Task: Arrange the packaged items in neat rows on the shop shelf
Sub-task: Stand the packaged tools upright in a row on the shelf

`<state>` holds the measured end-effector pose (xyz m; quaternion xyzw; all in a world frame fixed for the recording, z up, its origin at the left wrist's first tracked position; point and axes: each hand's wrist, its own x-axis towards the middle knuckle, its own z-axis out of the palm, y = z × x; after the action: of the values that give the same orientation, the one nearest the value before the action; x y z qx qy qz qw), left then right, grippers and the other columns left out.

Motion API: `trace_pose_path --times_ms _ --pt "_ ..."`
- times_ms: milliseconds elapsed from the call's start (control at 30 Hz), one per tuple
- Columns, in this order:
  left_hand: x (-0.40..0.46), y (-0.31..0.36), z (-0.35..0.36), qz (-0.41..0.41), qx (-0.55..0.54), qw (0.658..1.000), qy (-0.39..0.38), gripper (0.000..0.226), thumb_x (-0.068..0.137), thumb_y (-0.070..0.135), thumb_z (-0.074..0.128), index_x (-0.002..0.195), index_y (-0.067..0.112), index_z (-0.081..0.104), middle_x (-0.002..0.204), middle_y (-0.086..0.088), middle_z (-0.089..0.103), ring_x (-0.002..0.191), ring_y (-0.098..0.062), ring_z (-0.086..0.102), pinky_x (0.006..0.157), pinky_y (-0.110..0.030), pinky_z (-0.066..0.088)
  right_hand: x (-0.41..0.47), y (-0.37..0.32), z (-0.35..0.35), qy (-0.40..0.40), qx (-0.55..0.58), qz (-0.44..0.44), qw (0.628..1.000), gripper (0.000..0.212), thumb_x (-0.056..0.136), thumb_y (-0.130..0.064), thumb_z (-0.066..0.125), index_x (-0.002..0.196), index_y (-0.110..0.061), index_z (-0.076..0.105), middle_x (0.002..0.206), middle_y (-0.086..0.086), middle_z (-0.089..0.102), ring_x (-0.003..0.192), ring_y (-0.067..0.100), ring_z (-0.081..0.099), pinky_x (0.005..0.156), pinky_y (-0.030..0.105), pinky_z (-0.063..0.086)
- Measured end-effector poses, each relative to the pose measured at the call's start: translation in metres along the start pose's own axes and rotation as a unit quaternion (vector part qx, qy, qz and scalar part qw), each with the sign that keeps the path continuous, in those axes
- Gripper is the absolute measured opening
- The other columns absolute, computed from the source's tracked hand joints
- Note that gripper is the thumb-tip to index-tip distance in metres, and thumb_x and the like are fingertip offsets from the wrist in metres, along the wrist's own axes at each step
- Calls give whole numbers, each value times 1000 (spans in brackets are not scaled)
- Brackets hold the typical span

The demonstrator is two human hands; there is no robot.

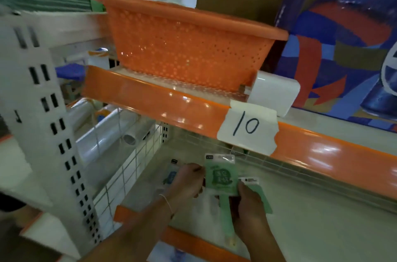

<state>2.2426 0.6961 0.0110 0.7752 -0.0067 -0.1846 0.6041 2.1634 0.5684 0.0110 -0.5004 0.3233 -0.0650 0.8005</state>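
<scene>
We read "10" on the paper tag (247, 127). Pkg print was too blurry. Our left hand (187, 180) & right hand (250, 202) pinched the green pkg (221, 175) over the lower shelf (311, 218).

Both hands working on lower shelf (300, 193): left hand (187, 180) and right hand (249, 203) gripping green packet (221, 175); orange basket (189, 47) sitting above.

One legible marking: the handwritten number "10" in black on a white paper label (248, 127), taped to the orange front edge of the upper shelf (154, 101), at roughly 3 o'clock from frame centre. Dark green print on the green packaged item (221, 177) is blurred and unreadable.
</scene>
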Motion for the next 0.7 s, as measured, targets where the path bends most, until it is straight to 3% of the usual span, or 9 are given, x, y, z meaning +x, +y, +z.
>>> trace_pose_path --times_ms 100,200,333,433,500,600,700 --pt "6 -7 -13 24 86 996 26 35 97 18 44 64 14 53 55 -2 51 45 -12 45 46 -21 35 0 14 3 29 -100 -50 993 31 100 -19 46 79 -3 62 61 16 59 53 23 52 52 27 39" --pt "10 -17 -25 46 112 993 2 39 97 14 43 58 15 47 53 0 47 42 -8 42 44 -20 34 -5 27 7 22 -126 -48 991 18 95 -14 58 83 -4 67 52 9 51 45 17 42 46 24 32" --pt "5 -33 -38 98 113 988 -29 34 93 16 43 63 13 58 58 -5 57 45 -8 50 47 -25 40 -11 45 12 24 -116 -44 992 8 91 -4 61 94 -6 69 55 9 54 47 16 43 44 24 35" --pt "0 -44 -53 159 124 976 84 31 96 17 46 67 15 57 62 0 55 53 -6 50 50 -18 37 -6 54 12 62 -155 -85 982 12 92 -6 61 94 -12 70 55 3 61 50 16 49 49 28 40" --pt "4 -56 -68 203 138 958 147 20 96 16 50 80 17 61 72 3 55 64 -6 52 58 -20 40 -2 55 14 81 -204 -116 969 13 92 -8 60 96 -13 72 65 2 70 53 15 58 52 29 45" --pt "15 -78 -87 225 207 938 163 14 95 16 50 86 22 58 79 4 57 76 -12 57 66 -26 47 10 60 18 101 -275 -138 946 10 93 -14 60 95 -15 70 73 1 72 59 13 66 51 27 53" --pt "12 -90 -93 229 230 935 143 12 96 14 50 92 14 61 87 1 61 76 -6 53 64 -10 43 26 70 19 107 -362 -141 915 19 89 -33 60 100 -20 69 86 0 74 77 19 70 72 41 60"
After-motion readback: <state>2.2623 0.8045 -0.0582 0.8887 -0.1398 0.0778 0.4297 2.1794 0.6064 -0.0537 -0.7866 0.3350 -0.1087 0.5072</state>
